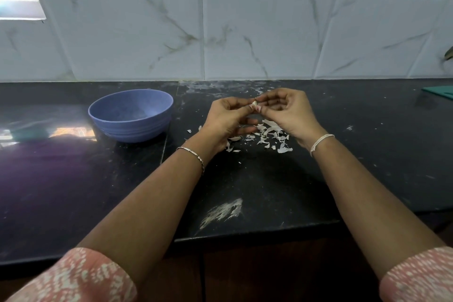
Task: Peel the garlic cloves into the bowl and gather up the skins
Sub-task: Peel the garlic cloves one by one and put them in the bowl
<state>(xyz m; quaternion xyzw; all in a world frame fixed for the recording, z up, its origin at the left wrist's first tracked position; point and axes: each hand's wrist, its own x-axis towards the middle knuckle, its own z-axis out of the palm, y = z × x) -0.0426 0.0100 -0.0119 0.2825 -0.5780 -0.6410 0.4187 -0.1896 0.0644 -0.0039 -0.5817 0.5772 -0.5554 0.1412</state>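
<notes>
A small garlic clove (255, 106) with whitish skin is held between both hands above the black counter. My left hand (226, 116) pinches it from the left with curled fingers. My right hand (286, 111) pinches it from the right with thumb and fingertips. Below the hands lies a scatter of white garlic skins (268, 136) on the counter. A blue bowl (131, 115) stands to the left of my left hand; I cannot see any contents from here.
The black stone counter (257, 186) has a white smear (224, 211) near its front edge. A green object (438, 92) lies at the far right by the tiled wall. A window sits at the upper left.
</notes>
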